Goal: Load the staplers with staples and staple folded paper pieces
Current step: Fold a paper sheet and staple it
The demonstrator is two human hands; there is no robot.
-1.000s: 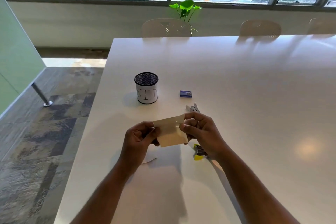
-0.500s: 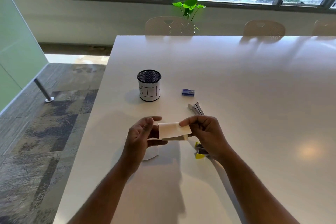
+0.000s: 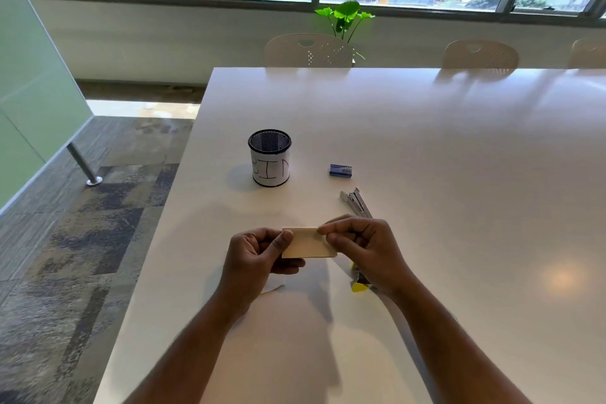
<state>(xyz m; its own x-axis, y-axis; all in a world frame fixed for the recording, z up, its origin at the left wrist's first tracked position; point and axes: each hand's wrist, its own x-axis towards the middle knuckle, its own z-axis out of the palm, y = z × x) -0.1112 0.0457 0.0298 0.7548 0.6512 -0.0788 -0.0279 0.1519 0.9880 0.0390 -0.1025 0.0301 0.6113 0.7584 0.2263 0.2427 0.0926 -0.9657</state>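
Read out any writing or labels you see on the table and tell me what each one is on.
"BIN": handwritten in dark capitals on the white paper wrapped round the black mesh cup.
Small blue staple box: carries a light printed label, too small and blurred to read.
Folded paper piece, pinched between the left hand and right hand: no writing shows.
Stapler behind the right hand: no readable marking.

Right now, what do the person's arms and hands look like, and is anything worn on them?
Both forearms are bare: no sleeves show. The left hand and right hand carry no gloves, rings, watch or bracelet that this view shows.
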